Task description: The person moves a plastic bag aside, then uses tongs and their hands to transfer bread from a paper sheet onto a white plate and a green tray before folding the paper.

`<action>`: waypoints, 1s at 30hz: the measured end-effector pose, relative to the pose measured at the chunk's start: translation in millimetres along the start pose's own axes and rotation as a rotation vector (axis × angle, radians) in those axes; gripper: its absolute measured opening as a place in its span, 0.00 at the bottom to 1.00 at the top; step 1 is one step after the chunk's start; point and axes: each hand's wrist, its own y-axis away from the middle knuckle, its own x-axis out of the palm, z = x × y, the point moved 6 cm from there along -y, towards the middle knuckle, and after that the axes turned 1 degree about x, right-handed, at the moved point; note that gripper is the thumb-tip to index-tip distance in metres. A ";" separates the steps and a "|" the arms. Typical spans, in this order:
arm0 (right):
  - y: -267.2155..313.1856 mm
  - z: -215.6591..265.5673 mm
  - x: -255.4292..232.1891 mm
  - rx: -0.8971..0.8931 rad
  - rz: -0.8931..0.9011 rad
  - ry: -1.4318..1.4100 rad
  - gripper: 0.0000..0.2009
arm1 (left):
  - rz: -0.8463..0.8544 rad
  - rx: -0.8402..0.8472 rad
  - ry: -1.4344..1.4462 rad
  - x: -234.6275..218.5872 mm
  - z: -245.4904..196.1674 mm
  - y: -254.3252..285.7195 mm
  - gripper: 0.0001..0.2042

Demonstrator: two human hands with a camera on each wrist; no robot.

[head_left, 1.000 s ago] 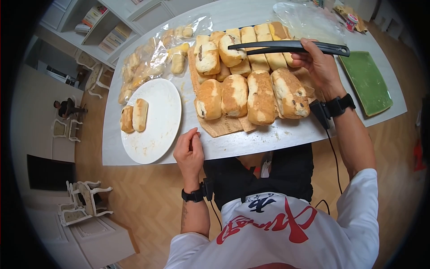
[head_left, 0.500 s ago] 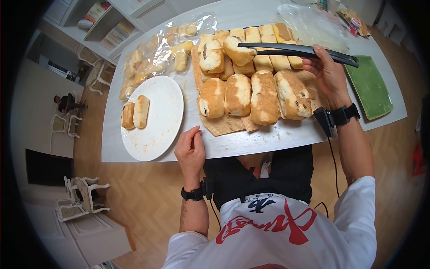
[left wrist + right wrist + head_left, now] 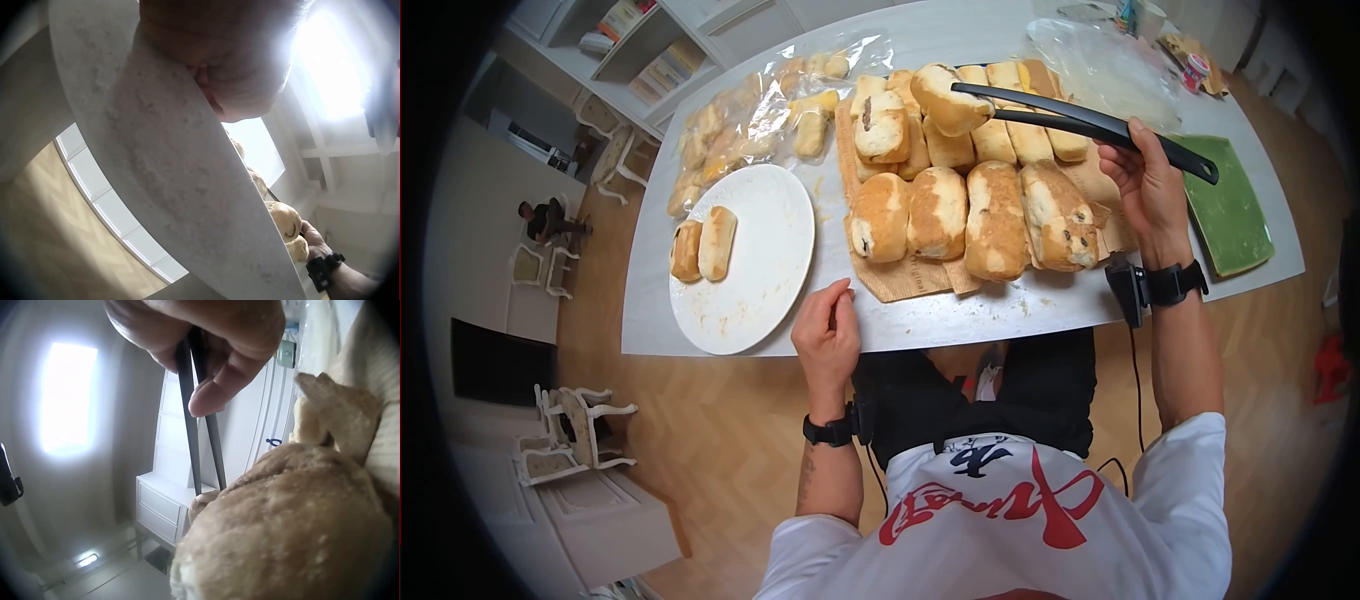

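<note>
My right hand [image 3: 1148,190] grips black tongs [image 3: 1090,118] over the bread pile. A pale bun [image 3: 948,100] is held between the tong tips, above the back rows. In the right wrist view, fingers wrap the two dark tong arms [image 3: 190,419], while a large browned loaf [image 3: 287,531] fills the foreground. My left hand [image 3: 827,330] rests at the table's front edge with its fingers loosely curled, holding nothing. Near it lies a white oval plate [image 3: 760,270] bearing two small rolls [image 3: 717,243] side by side.
Several thick loaves [image 3: 995,220] line the front of brown paper [image 3: 910,283], with more buns behind. Clear plastic bags of rolls [image 3: 735,130] lie at back left. A green rectangular tray [image 3: 1230,220] sits at right, and a plastic sheet [image 3: 1105,75] behind it.
The tongs have lifted the pale bun up from the pile and shifted slightly right, with my right hand moving right and a little down. My left hand stays at the table edge.
</note>
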 end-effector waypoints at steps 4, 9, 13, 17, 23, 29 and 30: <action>14.3 9.9 11.3 -0.041 0.009 -0.053 0.13 | 0.010 -0.001 0.007 0.7 3.6 1.2 0.07; 28.6 6.6 14.6 -0.059 0.021 -0.118 0.13 | -0.012 0.057 -0.042 -2.3 3.7 0.4 0.07; 51.3 1.3 35.9 -0.058 0.060 -0.081 0.12 | -0.006 0.000 0.097 -4.4 11.0 1.3 0.07; 84.4 -12.6 67.5 -0.050 0.058 -0.077 0.12 | -0.005 -0.079 0.145 -14.7 10.3 4.6 0.07; 122.5 -40.5 108.7 0.002 0.072 -0.061 0.11 | -0.053 -0.126 0.105 -44.1 4.0 7.1 0.08; 144.2 -68.3 136.3 0.034 0.098 0.027 0.11 | -0.144 -0.098 0.112 -58.6 15.2 17.0 0.08; 146.6 -72.0 140.0 0.035 0.095 0.028 0.11 | -0.145 -0.102 0.114 -59.3 17.2 18.6 0.08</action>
